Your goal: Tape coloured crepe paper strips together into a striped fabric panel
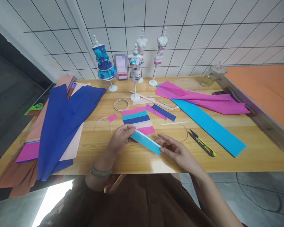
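A light blue paper strip point(145, 142) with a white band along its upper edge is stretched between my two hands above the table's front. My left hand point(121, 137) pinches its left end between thumb and fingers. At the right end, my right hand point(174, 149) grips the corner with its thumb and fingertips. Just beyond the strip lies a striped paper sheet point(137, 119) in pink, blue, navy and pale bands. Dark blue point(164, 112) and magenta point(155, 111) strips overlap to its right. A roll of tape point(121, 105) rests behind the sheet's left side.
Thread snips point(202, 143) lie right of my right hand. Long blue point(210, 129) and magenta point(201, 97) papers spread across the right, with large dark blue paper point(68, 123) at left. Several small mannequins point(135, 67) and a phone point(121, 67) stand at the back. A glass teapot point(211, 76) sits back right.
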### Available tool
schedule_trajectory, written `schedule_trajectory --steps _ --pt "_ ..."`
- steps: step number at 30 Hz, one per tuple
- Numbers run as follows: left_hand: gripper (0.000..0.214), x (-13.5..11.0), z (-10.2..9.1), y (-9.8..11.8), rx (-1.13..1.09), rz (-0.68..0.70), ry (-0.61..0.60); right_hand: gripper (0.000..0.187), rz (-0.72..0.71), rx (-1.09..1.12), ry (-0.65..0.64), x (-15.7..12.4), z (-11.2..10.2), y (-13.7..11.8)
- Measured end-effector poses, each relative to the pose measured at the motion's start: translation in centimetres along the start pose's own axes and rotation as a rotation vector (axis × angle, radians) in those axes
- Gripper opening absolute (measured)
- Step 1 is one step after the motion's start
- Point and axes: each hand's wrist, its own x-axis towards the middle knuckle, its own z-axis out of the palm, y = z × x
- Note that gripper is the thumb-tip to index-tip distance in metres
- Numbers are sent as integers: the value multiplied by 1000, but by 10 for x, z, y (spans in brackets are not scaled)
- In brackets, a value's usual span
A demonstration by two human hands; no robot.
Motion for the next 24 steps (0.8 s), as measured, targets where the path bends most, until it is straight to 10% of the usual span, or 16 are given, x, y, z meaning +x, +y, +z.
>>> schedule_trajectory --steps 11,15,19,24 --pt "30 -2 -27 -3 243 61 146 48 51 -59 213 1 7 2" --pt "27 -11 -16 -1 716 477 371 47 -4 -186 223 -4 8 -1" --pt "38 -21 14 -1 1117 806 -60 44 -88 -397 136 -11 11 -12" --pt "40 -24 36 -14 1045 554 -260 46 -130 -437 106 -20 12 -23"
